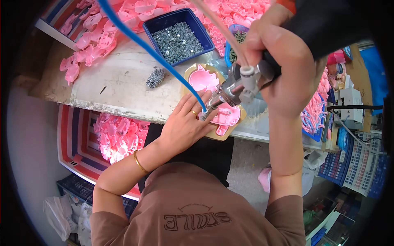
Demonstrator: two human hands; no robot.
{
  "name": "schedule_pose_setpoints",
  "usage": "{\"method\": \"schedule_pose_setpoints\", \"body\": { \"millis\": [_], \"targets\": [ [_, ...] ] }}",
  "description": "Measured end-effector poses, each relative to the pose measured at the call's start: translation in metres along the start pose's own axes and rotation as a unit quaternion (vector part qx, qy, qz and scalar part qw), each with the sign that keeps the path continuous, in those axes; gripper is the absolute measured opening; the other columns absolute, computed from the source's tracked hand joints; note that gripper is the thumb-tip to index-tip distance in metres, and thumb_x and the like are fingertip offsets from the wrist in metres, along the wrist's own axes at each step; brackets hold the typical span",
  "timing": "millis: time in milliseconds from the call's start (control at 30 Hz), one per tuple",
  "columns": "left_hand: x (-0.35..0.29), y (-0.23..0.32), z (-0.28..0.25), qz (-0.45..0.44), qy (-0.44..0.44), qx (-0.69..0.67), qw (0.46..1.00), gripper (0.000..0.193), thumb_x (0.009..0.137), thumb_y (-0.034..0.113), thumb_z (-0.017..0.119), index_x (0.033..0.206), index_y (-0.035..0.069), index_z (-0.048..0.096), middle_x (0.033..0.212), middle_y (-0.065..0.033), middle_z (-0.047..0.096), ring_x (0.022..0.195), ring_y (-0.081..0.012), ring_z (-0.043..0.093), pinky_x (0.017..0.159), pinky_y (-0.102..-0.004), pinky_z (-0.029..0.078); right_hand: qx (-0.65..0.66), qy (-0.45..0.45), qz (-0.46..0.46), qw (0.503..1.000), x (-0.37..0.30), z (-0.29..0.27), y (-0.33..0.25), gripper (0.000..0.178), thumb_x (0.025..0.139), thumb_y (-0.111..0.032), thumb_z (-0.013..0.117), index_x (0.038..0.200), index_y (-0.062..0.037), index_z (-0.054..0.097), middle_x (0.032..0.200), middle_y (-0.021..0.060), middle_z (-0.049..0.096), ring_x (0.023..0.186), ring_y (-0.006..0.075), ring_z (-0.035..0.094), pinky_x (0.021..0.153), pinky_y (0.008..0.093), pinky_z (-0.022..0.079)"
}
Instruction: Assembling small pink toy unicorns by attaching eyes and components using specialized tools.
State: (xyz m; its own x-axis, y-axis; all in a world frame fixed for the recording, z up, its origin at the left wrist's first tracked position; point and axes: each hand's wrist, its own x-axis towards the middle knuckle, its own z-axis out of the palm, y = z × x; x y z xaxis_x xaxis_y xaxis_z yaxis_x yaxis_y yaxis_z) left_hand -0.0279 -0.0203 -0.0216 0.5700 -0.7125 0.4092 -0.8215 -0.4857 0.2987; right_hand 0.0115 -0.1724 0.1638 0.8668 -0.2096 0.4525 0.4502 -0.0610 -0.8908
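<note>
While the right hand [293, 67] is wrapped around a silver driver [230, 91], the left hand [184, 119] lies over pink parts [232, 115] in a tan fixture [243, 115]; whether it grips anything cannot be told. Beyond stands a blue bin [174, 19] of metal pieces [178, 41]. Upside-down lettering [197, 220] crosses the brown shirt [164, 192].
</note>
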Motion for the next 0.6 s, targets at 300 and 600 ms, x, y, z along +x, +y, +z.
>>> {"method": "schedule_pose_setpoints", "body": {
  "millis": [300, 600],
  "targets": [
    [-0.002, -0.008, -0.009, 0.033, -0.042, -0.063, 0.997, 0.036, 0.086, 0.028, 0.070, 0.119, 0.013, 0.062, 0.149, -0.0176, 0.040, 0.140, -0.0367, 0.035, 0.114, -0.0489, 0.032, -0.060, 0.008, -0.027, 0.998, 0.011, -0.003, -0.013, 0.036, 0.079, -0.009, 0.056, 0.109, 0.0090, 0.046, 0.058, 0.0076, 0.055, 0.042, 0.0148, 0.053, 0.044, 0.0257, 0.044],
    [0.014, -0.017, -0.021, -0.037, 0.008, -0.239, 0.970, 0.039, 0.085, 0.012, 0.066, 0.120, 0.005, 0.052, 0.138, -0.0189, 0.053, 0.118, -0.0408, 0.055, 0.099, -0.0461, 0.046, -0.301, -0.198, -0.423, 0.831, 0.024, -0.046, -0.002, 0.017, 0.092, -0.009, 0.063, 0.098, -0.0003, 0.049, 0.068, 0.0064, 0.054, 0.052, 0.0082, 0.049, 0.056, 0.0240, 0.049]
  ]
}}
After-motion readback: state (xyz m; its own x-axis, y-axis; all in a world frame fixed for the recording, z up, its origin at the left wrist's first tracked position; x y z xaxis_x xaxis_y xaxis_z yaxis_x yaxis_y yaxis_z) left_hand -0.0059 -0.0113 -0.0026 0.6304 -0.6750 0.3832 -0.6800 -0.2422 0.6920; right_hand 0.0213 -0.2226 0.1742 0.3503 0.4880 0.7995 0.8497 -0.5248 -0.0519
